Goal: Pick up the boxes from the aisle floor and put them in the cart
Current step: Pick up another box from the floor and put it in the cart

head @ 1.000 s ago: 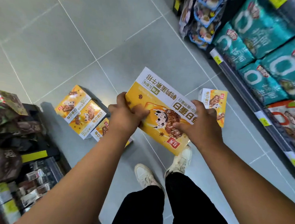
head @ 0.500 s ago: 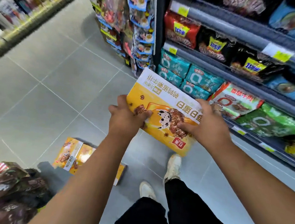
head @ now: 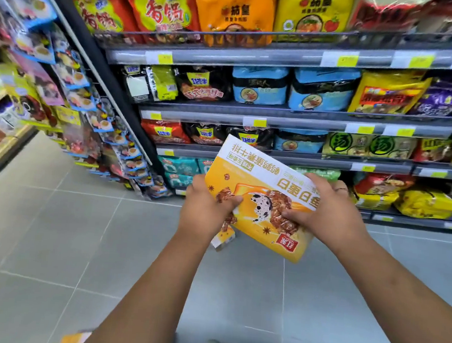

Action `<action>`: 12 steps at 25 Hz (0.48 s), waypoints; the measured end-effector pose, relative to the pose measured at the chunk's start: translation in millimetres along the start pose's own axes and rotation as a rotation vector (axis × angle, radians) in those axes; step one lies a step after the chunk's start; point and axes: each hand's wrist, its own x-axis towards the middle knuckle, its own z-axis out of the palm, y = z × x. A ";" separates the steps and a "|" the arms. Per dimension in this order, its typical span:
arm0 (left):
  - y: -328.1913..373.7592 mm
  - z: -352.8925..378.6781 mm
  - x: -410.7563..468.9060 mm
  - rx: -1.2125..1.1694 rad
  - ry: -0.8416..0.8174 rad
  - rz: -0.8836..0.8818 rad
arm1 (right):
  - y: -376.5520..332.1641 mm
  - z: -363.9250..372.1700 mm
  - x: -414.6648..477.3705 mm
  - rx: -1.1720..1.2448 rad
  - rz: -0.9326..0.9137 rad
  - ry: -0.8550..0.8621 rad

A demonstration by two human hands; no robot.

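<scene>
The yellow box point(head: 260, 199) is up off the floor point(head: 49, 238), its long axis pointing away toward the shelves point(head: 256, 57), left hand point(head: 205, 210) and right hand point(head: 328, 210) each with grip clamped on opposite long edges; no cart shows.

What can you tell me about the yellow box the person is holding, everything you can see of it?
The yellow box is a flat rectangular carton, seemingly glossy cardboard, with a white band along its far edge, upside-down Chinese print, a pictured speckled egg and a red logo. It is tilted in the air before the shelves. The left hand grips its left edge, the right hand its right, thumbs on its face.
</scene>
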 end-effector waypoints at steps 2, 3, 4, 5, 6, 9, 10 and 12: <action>40.9 34.5 -12.5 0.036 -0.029 0.068 | 39.3 -38.9 -5.4 0.021 0.055 0.041; 61.1 53.4 -21.3 0.054 -0.042 0.096 | 60.0 -58.6 -9.4 0.029 0.076 0.058; 82.0 73.1 -30.5 0.069 -0.052 0.126 | 81.8 -78.3 -12.9 0.037 0.094 0.079; 103.3 93.7 -39.9 0.073 -0.065 0.161 | 104.5 -98.5 -16.9 0.045 0.112 0.102; 123.1 114.6 -49.8 0.067 -0.081 0.193 | 127.6 -118.3 -21.6 0.049 0.132 0.121; 174.6 174.0 -76.1 0.040 -0.132 0.263 | 192.5 -169.1 -35.4 0.063 0.187 0.170; 192.9 195.9 -85.7 0.041 -0.150 0.292 | 215.5 -186.1 -40.4 0.073 0.203 0.197; 228.0 236.4 -104.0 0.052 -0.184 0.348 | 257.2 -218.1 -50.7 0.091 0.255 0.242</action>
